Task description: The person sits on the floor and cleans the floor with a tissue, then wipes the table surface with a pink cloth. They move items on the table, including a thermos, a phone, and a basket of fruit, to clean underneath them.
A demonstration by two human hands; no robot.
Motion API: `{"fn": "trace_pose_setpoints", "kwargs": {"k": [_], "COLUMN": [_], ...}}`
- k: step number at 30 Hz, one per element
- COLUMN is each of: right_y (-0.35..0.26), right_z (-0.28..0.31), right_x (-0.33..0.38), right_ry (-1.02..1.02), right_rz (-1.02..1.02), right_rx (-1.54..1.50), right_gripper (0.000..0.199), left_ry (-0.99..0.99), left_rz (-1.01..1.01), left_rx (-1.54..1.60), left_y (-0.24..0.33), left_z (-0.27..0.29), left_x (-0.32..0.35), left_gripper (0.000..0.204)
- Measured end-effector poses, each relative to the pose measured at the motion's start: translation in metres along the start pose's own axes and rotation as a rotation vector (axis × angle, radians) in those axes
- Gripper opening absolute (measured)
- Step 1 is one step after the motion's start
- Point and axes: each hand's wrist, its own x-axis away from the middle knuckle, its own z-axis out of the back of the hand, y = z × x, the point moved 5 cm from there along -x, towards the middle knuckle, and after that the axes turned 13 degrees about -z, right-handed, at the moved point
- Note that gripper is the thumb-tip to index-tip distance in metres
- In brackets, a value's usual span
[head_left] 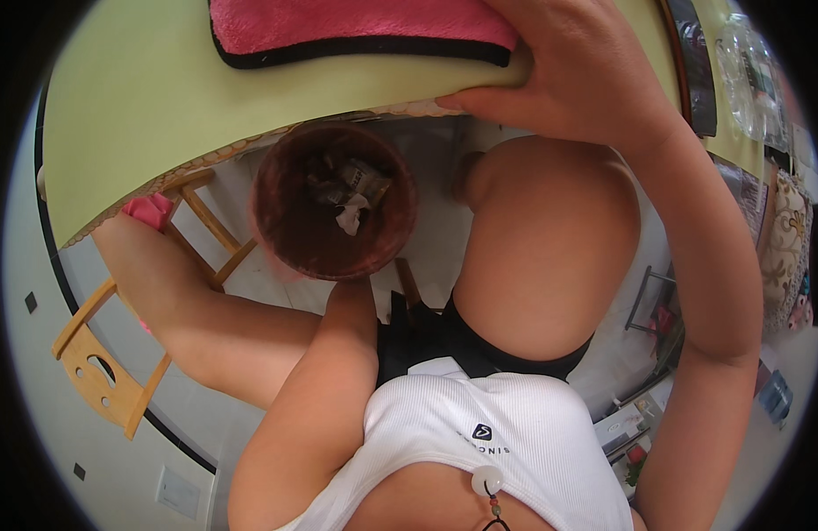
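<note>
My right hand [577, 71] grips the rim of the yellow-green table [161, 97], palm on top and thumb curled under the edge. It lies right beside a pink cloth with black trim [356, 26] on the tabletop. My left forearm reaches down and left beneath the table. Of my left hand [117, 237] only the wrist end shows, since the table edge hides the fingers. A small pink thing [149, 211] shows right at it; whether the hand holds it is unclear. Below the table rim stands a round brown waste bin [285, 230] with paper scraps inside.
A light wooden stool [108, 372] stands on the pale tiled floor at the left, under my left arm. My bare knee [550, 248] rises beside the bin. At the right are a clear plastic bag [745, 71], a patterned cushion [785, 239] and low clutter.
</note>
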Motion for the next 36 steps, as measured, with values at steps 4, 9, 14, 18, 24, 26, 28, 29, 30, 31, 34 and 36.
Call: {"fn": "trace_pose_setpoints", "kwargs": {"k": [4,9,14,18,24,26,28,29,30,31,34,36], "right_y": [-0.005,-0.008,-0.017,-0.009,-0.029,-0.035,-0.034,-0.030,-0.025,-0.017,-0.026,-0.037], "right_z": [0.003,0.010,0.013,0.002,0.005,-0.001,-0.006,-0.008,-0.002,-0.001,-0.001,-0.002], "right_x": [-0.001,0.001,-0.006,-0.004,-0.008,-0.011,-0.008,-0.005,-0.005,-0.004,-0.001,-0.006], "right_ry": [-0.055,-0.033,-0.129,0.052,-0.033,-0.061,-0.081,-0.080,-0.075,-0.088,-0.116,-0.131], "right_rz": [-0.027,0.002,-0.093,-0.057,-0.067,-0.075,-0.058,-0.024,0.003,-0.012,-0.053,-0.078], "right_rx": [0.041,0.078,0.072,0.088,0.076,0.080,0.106,0.103,0.120,0.139,0.150,0.154], "right_gripper": [0.092,0.093,0.093,0.074,0.086,0.084,0.081,0.081,0.081,0.080,0.080,0.081], "left_ry": [-0.073,-0.253,-0.344,0.641,1.518,1.547,1.437,1.486,1.539,1.694,1.957,2.013], "left_rz": [-0.044,-0.130,-0.237,-0.195,0.010,0.303,0.100,0.033,-0.060,0.007,-0.025,-0.380], "left_rx": [-0.087,-0.285,-0.405,-0.377,-0.301,-0.382,-0.164,-0.067,0.024,-0.068,-0.076,0.078], "left_y": [0.012,0.048,0.111,0.156,0.152,0.134,0.123,0.121,0.124,0.124,0.119,0.100], "left_z": [0.010,0.032,0.082,0.144,0.198,0.188,0.185,0.180,0.179,0.175,0.157,0.133], "left_x": [0.009,0.038,0.103,0.232,0.337,0.330,0.338,0.349,0.354,0.363,0.406,0.451], "left_gripper": [0.020,0.019,0.019,0.016,0.036,0.041,0.026,0.024,0.021,0.021,0.012,0.008]}}
